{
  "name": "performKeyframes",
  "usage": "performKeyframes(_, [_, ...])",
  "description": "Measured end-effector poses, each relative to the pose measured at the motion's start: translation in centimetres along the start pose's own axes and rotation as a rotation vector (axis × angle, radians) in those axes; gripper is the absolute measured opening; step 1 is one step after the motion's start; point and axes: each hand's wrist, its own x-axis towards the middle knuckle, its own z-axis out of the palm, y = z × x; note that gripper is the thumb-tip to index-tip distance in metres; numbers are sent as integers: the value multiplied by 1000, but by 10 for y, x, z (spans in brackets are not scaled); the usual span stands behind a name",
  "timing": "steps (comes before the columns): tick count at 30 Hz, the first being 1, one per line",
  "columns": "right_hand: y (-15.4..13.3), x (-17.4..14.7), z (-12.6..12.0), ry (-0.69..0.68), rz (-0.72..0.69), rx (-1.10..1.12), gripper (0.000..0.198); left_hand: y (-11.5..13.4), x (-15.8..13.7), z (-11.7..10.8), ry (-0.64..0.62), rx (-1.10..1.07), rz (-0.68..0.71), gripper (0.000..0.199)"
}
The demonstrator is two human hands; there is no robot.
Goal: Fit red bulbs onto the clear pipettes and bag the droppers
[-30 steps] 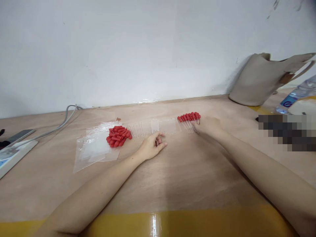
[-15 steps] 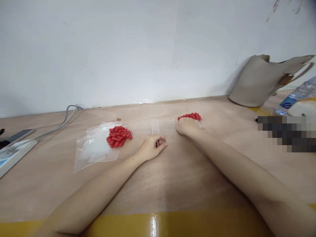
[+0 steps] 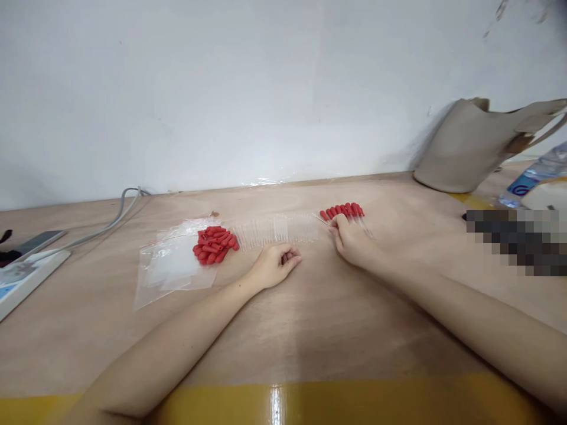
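In my right hand, thumb and fingers are pinched on a thin glass dropper tube that points up and left. Just behind this hand lies a row of red rubber bulbs with clear tubes running from them, partly covered by my fingers. My left hand rests on the table with fingers curled in and thumb against them; nothing shows in it. Beyond it a row of clear glass tubes lies side by side. A heap of loose red rubber bulbs sits left of that row.
Clear plastic bags lie flat under and beside the heap. A power strip with grey cables and a phone are at the left. A beige bag and a water bottle stand at the right, by the wall.
My right hand has drawn back and right from the tube row, and a glass tube now shows in its fingers. More of the red bulb row is uncovered. My left hand stays put.
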Motion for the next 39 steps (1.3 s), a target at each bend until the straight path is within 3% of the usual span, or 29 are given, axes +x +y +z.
performKeyframes(5, [10,-22,18,184,-203,64,34,3,3,-7,175,103,64,20])
performKeyframes(8, [11,-27,19,180,-253,113,29,0,11,-33,256,298,-9,19])
performKeyframes(10, [10,-27,16,162,-249,144,26,-5,15,-62,217,515,-111,17])
performKeyframes(13, [11,-26,13,149,-226,183,22,-18,14,-109,139,764,-390,18])
performKeyframes(16, [12,-24,13,143,-243,217,20,-34,8,-144,65,812,-605,24])
performKeyframes(18, [12,-24,14,138,-260,223,19,-43,4,-155,17,798,-657,31])
performKeyframes(23, [11,-24,14,134,-262,224,18,-54,3,-157,-39,852,-719,40])
performKeyframes(32, [11,-24,13,114,-248,219,19,-46,3,-158,-22,873,-722,24])
performKeyframes(36, [10,-25,13,140,-235,214,21,-30,3,-164,66,859,-653,16])
performKeyframes(39, [8,-26,12,209,-262,226,28,-10,5,-145,111,662,-478,15])
